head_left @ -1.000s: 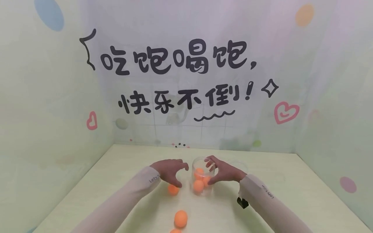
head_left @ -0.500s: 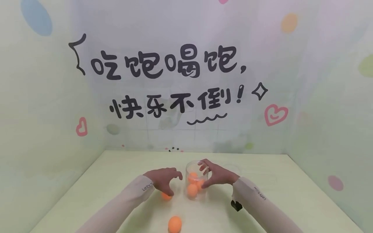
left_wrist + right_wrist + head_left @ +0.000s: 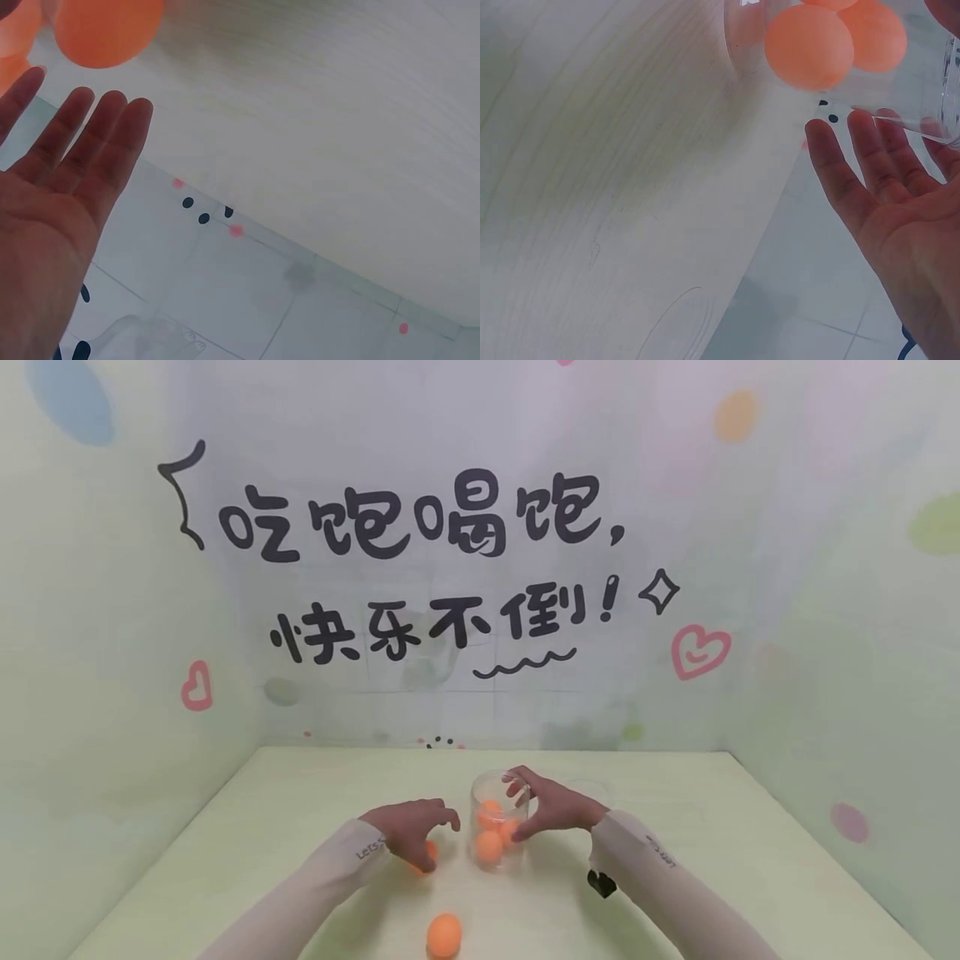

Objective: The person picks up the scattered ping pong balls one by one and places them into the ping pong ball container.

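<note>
A clear jar [image 3: 498, 787] stands on the table with several orange balls [image 3: 489, 847] inside. My right hand [image 3: 557, 804] is curved round the jar's right side, thumb at the front and fingers behind the rim. In the right wrist view, those fingertips [image 3: 861, 120] overlap the jar's rim end. Left of the jar, my left hand [image 3: 408, 825] hovers with fingers spread and holds nothing. Its thumb partly covers a loose orange ball [image 3: 427, 856], with the thumb tip right at it. The left wrist view shows long, fairly straight fingers [image 3: 112, 139] below an orange ball [image 3: 109, 30].
Another loose orange ball [image 3: 444, 935] lies nearer me on the pale table [image 3: 675, 827]. A clear round lid-like piece [image 3: 592, 789] lies flat behind the right hand. A back wall [image 3: 420, 710] with printed lettering and two side walls enclose the table.
The head view has swung right, shifting the scene left, and a ball at the bottom edge has left view. My left hand has dropped slightly over its ball. The right stays at the jar.
</note>
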### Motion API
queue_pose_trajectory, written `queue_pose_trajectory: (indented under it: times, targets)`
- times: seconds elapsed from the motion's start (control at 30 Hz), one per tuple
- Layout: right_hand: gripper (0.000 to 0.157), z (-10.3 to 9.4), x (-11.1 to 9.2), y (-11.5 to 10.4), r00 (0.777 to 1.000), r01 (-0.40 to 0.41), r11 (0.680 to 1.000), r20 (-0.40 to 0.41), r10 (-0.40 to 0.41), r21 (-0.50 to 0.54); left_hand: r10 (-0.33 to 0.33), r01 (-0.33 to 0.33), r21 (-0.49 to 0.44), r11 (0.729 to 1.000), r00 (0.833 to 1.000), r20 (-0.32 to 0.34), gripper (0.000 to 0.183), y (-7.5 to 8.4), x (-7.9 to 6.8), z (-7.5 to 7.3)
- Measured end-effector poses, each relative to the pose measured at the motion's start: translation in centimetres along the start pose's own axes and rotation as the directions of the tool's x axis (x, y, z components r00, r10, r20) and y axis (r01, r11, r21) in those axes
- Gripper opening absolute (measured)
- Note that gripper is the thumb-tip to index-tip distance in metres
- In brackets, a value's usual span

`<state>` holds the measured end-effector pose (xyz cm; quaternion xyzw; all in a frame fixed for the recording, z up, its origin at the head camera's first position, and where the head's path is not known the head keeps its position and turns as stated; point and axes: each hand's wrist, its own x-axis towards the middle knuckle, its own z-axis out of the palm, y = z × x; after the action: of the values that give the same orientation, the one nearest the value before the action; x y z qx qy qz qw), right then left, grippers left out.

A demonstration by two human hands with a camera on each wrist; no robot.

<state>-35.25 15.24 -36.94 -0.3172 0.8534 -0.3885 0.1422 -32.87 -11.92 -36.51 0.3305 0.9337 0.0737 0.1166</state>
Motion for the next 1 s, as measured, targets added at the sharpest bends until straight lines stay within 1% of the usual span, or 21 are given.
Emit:
queue_pose_trajectory:
  times: [0.1,0.3,0.5,0.63,0.73,0.83,0.93,1.0]
  targets:
    - [0.079,0.0,0.2,0.0,1.0,0.009,1.0,0.0,-0.009,-0.009,0.006,-0.006,0.003,1.0,1.0,-0.007,0.053,-0.1,-0.2,0.0]
    - [0.079,-0.3,-0.1,0.1,1.0,-0.001,1.0,-0.015,0.0,-0.021,0.032,-0.032,0.012,0.999,0.999,-0.009,0.052,0.4,0.0,-0.2]
    - [0.078,0.1,0.2,0.2,1.0,0.002,1.0,0.003,-0.002,-0.011,-0.004,0.004,-0.005,1.0,1.0,0.006,0.051,0.1,-0.2,0.5]
    - [0.078,0.2,0.3,0.0,1.0,0.0,1.0,-0.002,0.0,-0.016,-0.004,0.004,0.002,1.0,1.0,0.018,0.051,-0.2,0.0,1.0]
    - [0.078,0.2,0.2,0.0,1.0,-0.009,1.0,-0.012,0.009,-0.024,-0.006,0.006,0.016,1.0,1.0,0.028,0.046,-0.1,0.2,0.9]
    - [0.079,0.1,0.2,0.1,1.0,-0.016,0.999,-0.015,0.016,-0.037,-0.015,0.014,0.022,1.0,0.999,0.033,0.037,0.1,0.1,0.8]
    - [0.079,0.2,0.3,0.2,1.0,-0.017,0.999,-0.012,0.017,-0.041,-0.023,0.023,0.008,1.0,0.999,0.03,0.029,0.1,-0.1,0.8]
    - [0.079,0.3,0.5,0.2,1.0,-0.015,0.999,-0.008,0.015,-0.038,-0.022,0.022,-0.005,1.0,0.999,0.026,0.027,0.0,-0.2,0.9]
